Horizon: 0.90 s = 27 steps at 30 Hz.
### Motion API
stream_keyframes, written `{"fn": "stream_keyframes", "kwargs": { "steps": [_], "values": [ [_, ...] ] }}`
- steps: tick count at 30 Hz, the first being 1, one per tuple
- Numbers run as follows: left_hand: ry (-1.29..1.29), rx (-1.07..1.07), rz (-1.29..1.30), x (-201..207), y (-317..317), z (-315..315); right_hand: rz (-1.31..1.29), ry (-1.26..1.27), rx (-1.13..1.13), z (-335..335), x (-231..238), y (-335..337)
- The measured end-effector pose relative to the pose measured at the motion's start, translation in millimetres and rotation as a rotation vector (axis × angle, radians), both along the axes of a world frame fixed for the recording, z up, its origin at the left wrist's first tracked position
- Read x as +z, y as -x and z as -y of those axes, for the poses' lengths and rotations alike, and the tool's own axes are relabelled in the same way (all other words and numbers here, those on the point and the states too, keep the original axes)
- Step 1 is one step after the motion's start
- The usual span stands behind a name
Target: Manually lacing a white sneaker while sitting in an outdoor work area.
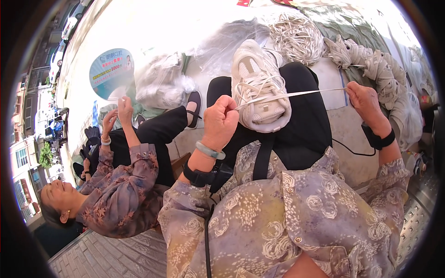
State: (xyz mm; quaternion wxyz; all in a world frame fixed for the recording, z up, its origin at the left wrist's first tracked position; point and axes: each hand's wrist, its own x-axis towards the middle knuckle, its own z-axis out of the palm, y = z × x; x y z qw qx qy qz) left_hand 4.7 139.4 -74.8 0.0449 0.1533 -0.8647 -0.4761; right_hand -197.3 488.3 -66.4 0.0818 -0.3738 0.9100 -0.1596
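There, a white lace (296,94) ran taut across a pale sneaker (259,88) that rested on the person's black-trousered lap. The left hand (220,121) was closed in a fist, pinching one end of the lace just beside the shoe; the right hand (366,103) pinched the other end, well apart — fingers pressed together. Beyond the shoe lay heaps of white laces (296,37). To the left another person (120,185) sat holding a round fan (111,73).
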Motion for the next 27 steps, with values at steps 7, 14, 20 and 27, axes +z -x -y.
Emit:
{"fn": "stream_keyframes", "kwargs": {
  "steps": [7,14,20,27],
  "values": [
    [-0.403,-0.024,0.278,16.8,-33.9,12.4,0.005,-0.036,0.002,-6.7,-14.9,-2.0],
    [-0.130,-0.086,0.551,26.2,-83.2,81.5,0.047,0.034,0.074,-7.8,-26.1,9.0],
    [0.229,0.129,0.588,30.3,-108.7,117.3,0.638,0.364,-0.271,-9.1,-38.7,25.8],
    [-0.714,0.016,0.718,36.1,-59.8,37.3,1.713,0.498,-0.521,56.2,-19.2,-37.3]
  ]
}}
